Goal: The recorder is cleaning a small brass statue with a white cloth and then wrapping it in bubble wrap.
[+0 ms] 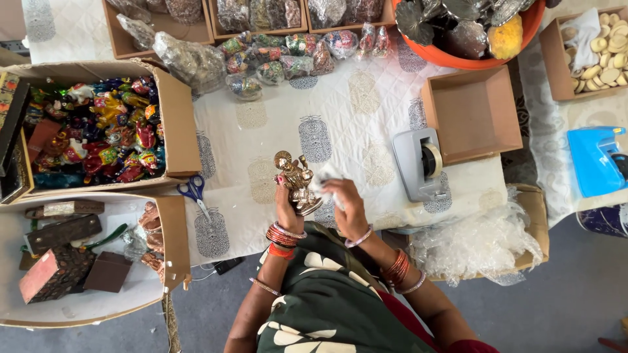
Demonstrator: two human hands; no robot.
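1. At far left, an open cardboard box (pixel 176 117) is holding glossy, brightly painted figurines (pixel 104 134); a nearer box (pixel 171 229) is holding dark carved wooden cases (pixel 59 271).
2. Blue-handled scissors (pixel 194 191) are lying flat on the white quilted cloth (pixel 353 124), just left of the hands.
3. The left hand (pixel 286 208) is gripping a small metallic figurine (pixel 297 180) by its base, fingers closed tight around it, holding it upright above the near edge of the cloth. The finish is looking golden-bronze and polished, with a round halo at the top.
4. The right hand (pixel 343 199) is pressing a piece of white wrapping (pixel 325 176) against the figurine's right side, fingers pinched on the sheet. The step in hand appears to be wiping or wrapping the figurine; which one cannot be told.
5. Judged from this, the next move is calling for turning the figurine while the sheet is kept taut.
6. To the right, a grey tape dispenser (pixel 418 163) is standing beside an empty shallow box (pixel 474 114); crumpled clear film (pixel 481 238) is lying nearer.
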